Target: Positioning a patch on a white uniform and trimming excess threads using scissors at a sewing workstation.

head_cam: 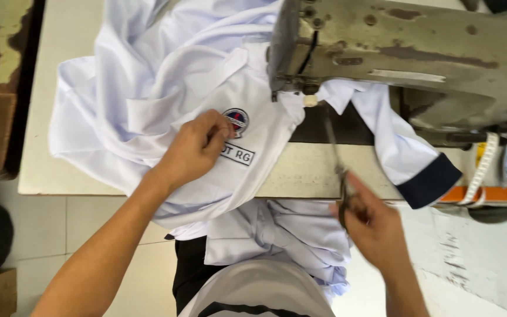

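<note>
Left hand [198, 147] is down on the white shirt [165, 100], fingers curled in a closed grip, pinching the cloth right beside the round red-and-blue badge [236, 119] and just above the rectangular name patch [237, 154]. The shirt is heaped over the pale tabletop [66, 64], spreading out to the left of the sewing machine [406, 53], with its lower folds spilling off the front edge toward the person's lap. Part of it runs under the machine's head, and a sleeve with a dark navy cuff [428, 182] comes out on the far side of the machine, lying on the tabletop.

Right hand [371, 226] is in front of the machine, below its head, grip closed around the handles of a pair of scissors [337, 170]; the thin blades point up toward the needle area. Whether the blades are parted, I cannot tell. A white measuring tape [483, 167] hangs beneath the machine's right end, over an orange strip [494, 194] on the tabletop edge.
</note>
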